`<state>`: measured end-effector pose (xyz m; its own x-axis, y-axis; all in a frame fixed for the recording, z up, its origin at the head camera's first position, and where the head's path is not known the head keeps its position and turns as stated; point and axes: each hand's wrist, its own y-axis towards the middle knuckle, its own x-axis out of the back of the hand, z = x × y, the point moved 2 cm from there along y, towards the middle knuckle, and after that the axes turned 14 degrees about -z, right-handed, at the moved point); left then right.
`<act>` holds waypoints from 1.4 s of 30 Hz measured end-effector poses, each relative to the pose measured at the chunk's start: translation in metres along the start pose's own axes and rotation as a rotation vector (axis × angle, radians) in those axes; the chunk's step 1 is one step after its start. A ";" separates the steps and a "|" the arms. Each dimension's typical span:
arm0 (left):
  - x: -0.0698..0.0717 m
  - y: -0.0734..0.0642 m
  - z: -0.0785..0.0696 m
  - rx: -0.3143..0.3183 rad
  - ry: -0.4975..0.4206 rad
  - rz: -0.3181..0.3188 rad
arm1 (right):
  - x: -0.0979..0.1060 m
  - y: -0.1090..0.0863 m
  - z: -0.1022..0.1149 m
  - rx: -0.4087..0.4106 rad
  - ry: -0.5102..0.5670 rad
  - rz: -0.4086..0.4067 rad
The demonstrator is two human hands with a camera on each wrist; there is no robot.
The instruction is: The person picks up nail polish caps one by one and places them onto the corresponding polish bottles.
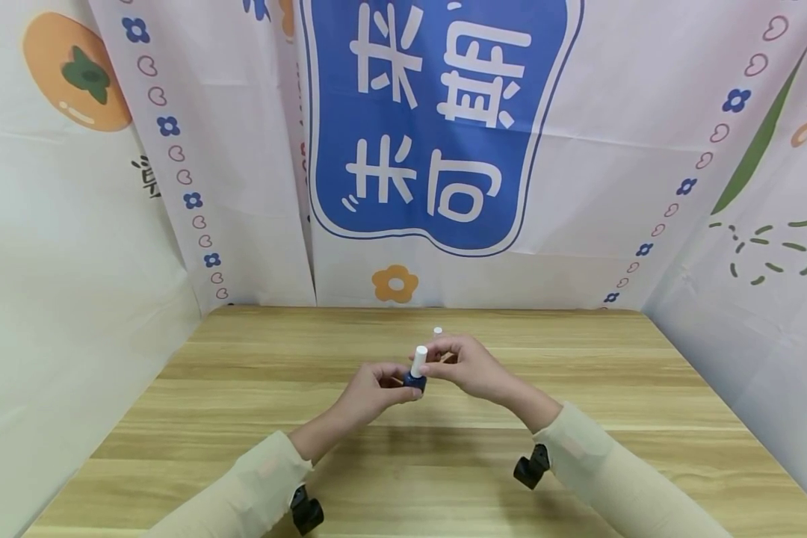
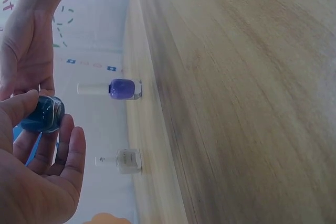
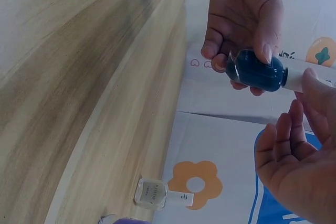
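Both hands meet over the table at one dark blue nail polish bottle (image 1: 413, 382) with a white cap (image 1: 420, 361). My left hand (image 1: 368, 394) holds the glass body between thumb and fingers. With thumb and fingertips my right hand (image 1: 469, 368) pinches the cap. In the right wrist view the cap (image 3: 294, 80) sits at the bottle's neck, and the blue body (image 3: 255, 71) looks full of dark polish. The bottle is held above the tabletop, slightly tilted in the head view.
Past the hands, a purple nail polish bottle (image 2: 124, 89) and a clear or pale one (image 2: 128, 161) stand upright on the wooden table (image 1: 296, 336). In the head view the right hand mostly hides them. Printed white cloth (image 1: 255, 149) hangs at the back and sides.
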<state>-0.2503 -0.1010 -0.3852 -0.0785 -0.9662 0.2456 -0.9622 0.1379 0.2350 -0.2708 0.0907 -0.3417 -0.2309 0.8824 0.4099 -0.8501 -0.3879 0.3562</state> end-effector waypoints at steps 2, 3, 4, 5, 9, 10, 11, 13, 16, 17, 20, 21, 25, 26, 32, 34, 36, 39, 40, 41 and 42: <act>0.000 0.000 0.000 -0.001 0.007 -0.005 | -0.001 0.000 0.000 0.000 0.004 -0.023; 0.000 0.000 0.000 0.001 0.008 -0.007 | -0.002 -0.001 -0.001 0.001 0.004 -0.037; -0.001 0.000 0.000 0.003 0.011 -0.008 | -0.003 -0.001 -0.002 0.000 0.006 -0.050; -0.001 0.000 0.000 0.004 0.014 -0.009 | -0.004 -0.001 -0.002 -0.003 0.011 -0.063; -0.002 0.000 0.001 0.012 0.006 -0.013 | -0.008 -0.001 -0.005 -0.022 0.025 -0.122; -0.002 -0.001 0.001 0.012 0.003 -0.013 | -0.008 -0.002 -0.005 -0.027 0.029 -0.135; -0.001 -0.001 0.001 0.013 0.000 -0.014 | -0.009 -0.002 -0.005 -0.029 0.031 -0.150; -0.001 -0.001 0.001 0.013 -0.005 -0.018 | -0.011 -0.002 -0.006 -0.032 0.033 -0.175; -0.001 -0.001 0.000 0.015 -0.010 -0.023 | -0.013 -0.002 -0.007 -0.030 0.042 -0.200; -0.001 -0.001 0.000 0.016 -0.009 -0.025 | -0.014 -0.003 -0.007 -0.029 0.047 -0.206; 0.000 -0.001 0.000 0.018 -0.008 -0.030 | -0.016 -0.003 -0.008 -0.032 0.054 -0.214; 0.000 -0.001 0.001 0.020 -0.008 -0.031 | -0.017 -0.003 -0.008 -0.034 0.057 -0.217; 0.000 -0.001 0.002 0.021 -0.015 -0.033 | -0.019 -0.003 -0.010 -0.044 0.054 -0.222; -0.001 -0.001 0.002 0.020 -0.017 -0.032 | -0.019 -0.003 -0.010 -0.046 0.053 -0.222; 0.000 -0.001 0.002 0.021 -0.023 -0.027 | -0.015 -0.003 -0.009 -0.049 0.038 -0.202; 0.000 -0.002 0.002 0.029 -0.024 -0.023 | -0.011 -0.002 -0.008 -0.039 0.030 -0.173; 0.001 -0.002 0.000 0.038 -0.024 -0.019 | -0.008 -0.001 -0.007 -0.026 0.025 -0.123; 0.002 -0.002 0.000 0.045 -0.018 -0.016 | -0.004 0.003 -0.004 0.013 0.028 -0.032; 0.002 -0.002 0.000 0.045 -0.016 -0.015 | -0.003 0.004 -0.004 0.024 0.029 -0.005; 0.002 -0.001 0.001 0.043 -0.014 -0.014 | -0.003 0.005 -0.003 0.035 0.032 0.020; 0.002 -0.001 0.001 0.041 -0.012 -0.014 | -0.002 0.006 -0.002 0.045 0.034 0.040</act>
<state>-0.2498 -0.1033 -0.3861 -0.0678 -0.9706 0.2308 -0.9731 0.1154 0.1995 -0.2763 0.0871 -0.3427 -0.2804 0.8744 0.3960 -0.8181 -0.4335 0.3779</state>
